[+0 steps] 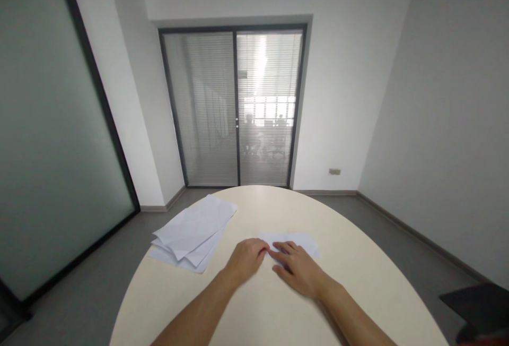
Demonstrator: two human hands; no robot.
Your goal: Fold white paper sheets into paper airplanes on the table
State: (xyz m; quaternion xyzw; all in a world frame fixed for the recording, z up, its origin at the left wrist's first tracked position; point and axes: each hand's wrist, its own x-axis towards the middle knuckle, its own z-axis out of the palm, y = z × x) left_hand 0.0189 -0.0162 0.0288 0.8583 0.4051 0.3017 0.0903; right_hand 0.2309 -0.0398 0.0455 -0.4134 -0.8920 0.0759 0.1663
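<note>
The left hand and the right hand are brought close together over a white sheet of paper, which is laid near the middle of the round table. The left hand is held palm down, its fingers bent and drawn together with the thumb at the sheet's left end; whether paper is pinched there cannot be told, as the fingertips are partly hidden. The right hand is laid lower and flatter, its fingers loosely spread and pointed leftward across the sheet, with the thumb held apart and nearer the body. Both forearms are angled inward from the near side, and the sheet's near edge is largely covered by the hands.

Plain white faces are shown by the sheet and by the stack of paper at the left; any marking on the small wall plate is too small to be read.

The stack is fanned unevenly, and its left corners are brought to the table's rim. A strip of tabletop is left between the stack and the left hand, and a broader stretch is left from the right hand to the curved right rim. Beyond the far rim, a framed glass door with blinds is seen.
</note>
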